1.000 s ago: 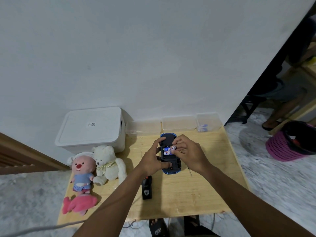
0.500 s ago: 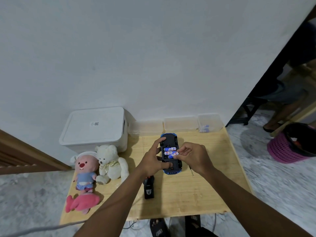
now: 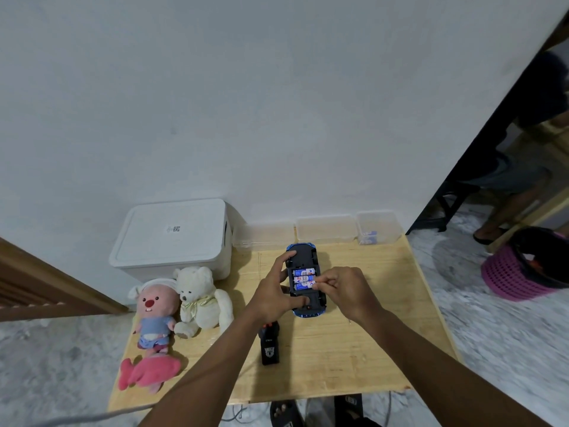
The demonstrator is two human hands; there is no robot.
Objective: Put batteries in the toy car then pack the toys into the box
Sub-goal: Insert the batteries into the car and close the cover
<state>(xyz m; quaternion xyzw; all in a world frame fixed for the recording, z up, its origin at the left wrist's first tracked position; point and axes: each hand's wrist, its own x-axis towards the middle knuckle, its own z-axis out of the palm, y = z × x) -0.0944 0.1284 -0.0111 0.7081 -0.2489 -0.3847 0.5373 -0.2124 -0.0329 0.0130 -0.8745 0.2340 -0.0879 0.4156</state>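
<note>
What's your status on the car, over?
Left grip holds upturned car. Right grip pinches nearest of three batteries in its bay. Box lid on.

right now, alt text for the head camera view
The left hand grips an upturned blue toy car on a table while the right hand pinches batteries in its bay. Plush toys and a closed white box sit left.

We count three batteries [image 3: 303, 278] in one car [image 3: 301, 252] at the frame's centre, with two hands on it, the left hand [image 3: 274, 294] and the right hand [image 3: 348, 288], and one remote [image 3: 270, 346] just below. At lower left there are three plush toys [image 3: 200, 297] and one white box [image 3: 172, 238]. Along the wall we count three clear tubs [image 3: 326, 229], all on one table [image 3: 354, 349], and one pink basket [image 3: 511, 272] at the right edge.
</note>
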